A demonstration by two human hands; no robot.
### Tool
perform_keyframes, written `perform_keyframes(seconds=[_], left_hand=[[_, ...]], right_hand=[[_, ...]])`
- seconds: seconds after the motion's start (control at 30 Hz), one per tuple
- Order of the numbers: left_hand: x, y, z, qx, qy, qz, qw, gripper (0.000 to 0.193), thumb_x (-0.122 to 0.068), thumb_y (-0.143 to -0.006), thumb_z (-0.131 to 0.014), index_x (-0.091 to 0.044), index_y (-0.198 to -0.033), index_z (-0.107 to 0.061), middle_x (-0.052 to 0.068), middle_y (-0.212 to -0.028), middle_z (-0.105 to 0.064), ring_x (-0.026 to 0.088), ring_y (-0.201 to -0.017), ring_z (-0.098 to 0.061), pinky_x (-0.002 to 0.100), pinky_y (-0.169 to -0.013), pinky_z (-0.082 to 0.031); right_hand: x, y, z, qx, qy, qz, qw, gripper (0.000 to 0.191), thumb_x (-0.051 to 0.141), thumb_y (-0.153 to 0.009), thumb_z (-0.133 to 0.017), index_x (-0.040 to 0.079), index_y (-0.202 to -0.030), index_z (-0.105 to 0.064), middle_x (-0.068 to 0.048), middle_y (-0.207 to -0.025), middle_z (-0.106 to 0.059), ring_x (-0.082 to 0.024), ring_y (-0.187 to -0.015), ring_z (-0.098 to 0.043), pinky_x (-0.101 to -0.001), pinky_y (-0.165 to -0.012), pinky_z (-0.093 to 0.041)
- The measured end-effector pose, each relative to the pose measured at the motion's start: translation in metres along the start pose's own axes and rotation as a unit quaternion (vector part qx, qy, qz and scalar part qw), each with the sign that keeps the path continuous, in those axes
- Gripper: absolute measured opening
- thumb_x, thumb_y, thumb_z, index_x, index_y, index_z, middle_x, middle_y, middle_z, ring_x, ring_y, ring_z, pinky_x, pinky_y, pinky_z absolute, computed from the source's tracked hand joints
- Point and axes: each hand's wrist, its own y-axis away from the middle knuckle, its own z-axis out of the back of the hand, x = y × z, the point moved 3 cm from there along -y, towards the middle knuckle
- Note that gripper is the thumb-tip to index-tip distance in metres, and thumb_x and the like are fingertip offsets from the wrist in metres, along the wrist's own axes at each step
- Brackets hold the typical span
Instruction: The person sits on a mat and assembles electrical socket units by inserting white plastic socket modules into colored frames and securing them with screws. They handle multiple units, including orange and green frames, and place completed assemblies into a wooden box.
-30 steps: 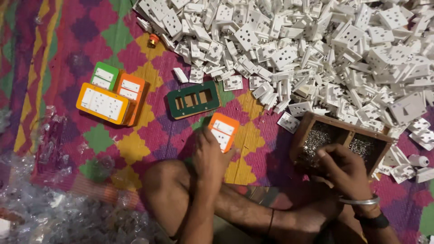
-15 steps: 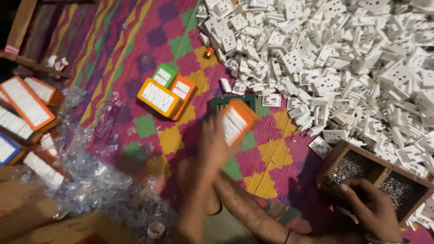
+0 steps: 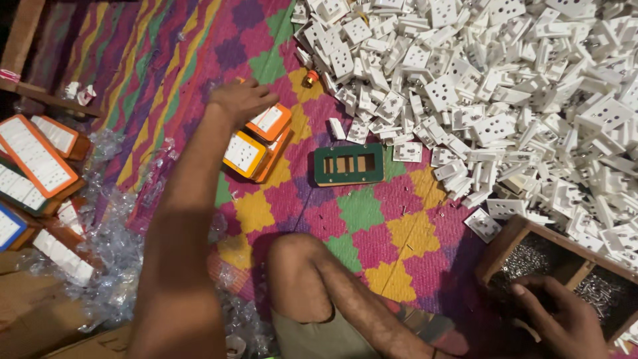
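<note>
Nearest, at the bottom right, the right hand (image 3: 555,318) reaches into a wooden box (image 3: 500,247) full of small shiny screws (image 3: 601,290). Its fingers curl down among them, but I cannot tell if they pinch one. The box has a wall in the middle that splits it in two parts. A bent knee (image 3: 296,256) rests on the bright mat (image 3: 362,213) beside it.

Further up, the left hand (image 3: 240,100) stretches out on a long arm. Its fingers are loosely spread and lie on top of an orange packet (image 3: 270,121). A second orange packet (image 3: 243,154) lies just beside it, touching it.

A green frame (image 3: 349,164) lies flat on the mat to the right of the packets, apart from them. There is open mat between the knee and the frame.

On the left edge, more packets (image 3: 33,156) sit among crinkly clear plastic (image 3: 109,246).

Farthest off, a big heap of white socket plates (image 3: 531,86) fills the top right and comes close to the frame and the box.
</note>
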Motion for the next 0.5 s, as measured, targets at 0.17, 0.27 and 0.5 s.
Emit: perform_keyframes(seconds=[0.17, 0.27, 0.5], left_hand=[[-0.003, -0.007, -0.003, 0.073, -0.019, -0.005, 0.997, 0.057, -0.009, -0.088, -0.071, -0.018, -0.136, -0.042, 0.003, -0.139, -0.053, 0.031, -0.132, -0.053, 0.046, -0.096, -0.057], [0.000, -0.005, -0.005, 0.087, -0.039, -0.014, 0.995, 0.063, -0.008, -0.084, -0.076, -0.016, -0.137, -0.042, 0.003, -0.141, -0.052, 0.030, -0.135, -0.052, 0.045, -0.097, -0.058], [0.007, 0.001, -0.015, 0.107, -0.022, 0.029, 0.994, 0.052, -0.015, -0.095, -0.066, -0.025, -0.140, -0.042, 0.002, -0.142, -0.052, 0.028, -0.136, -0.052, 0.051, -0.094, -0.059]], right_hand=[[-0.002, -0.003, 0.003, -0.006, 0.097, 0.095, 0.991, 0.033, 0.024, -0.091, -0.071, 0.002, -0.115, -0.074, -0.013, -0.095, -0.074, -0.017, -0.085, -0.073, -0.0325, -0.075, -0.059], [-0.004, 0.000, 0.004, -0.021, 0.119, 0.085, 0.989, 0.033, 0.025, -0.090, -0.072, 0.003, -0.115, -0.075, -0.013, -0.090, -0.074, -0.018, -0.079, -0.072, -0.0338, -0.071, -0.059], [0.005, 0.001, 0.004, -0.025, 0.151, 0.038, 0.987, 0.035, 0.030, -0.093, -0.075, 0.005, -0.116, -0.075, -0.012, -0.090, -0.075, -0.019, -0.074, -0.074, -0.0348, -0.068, -0.059]])
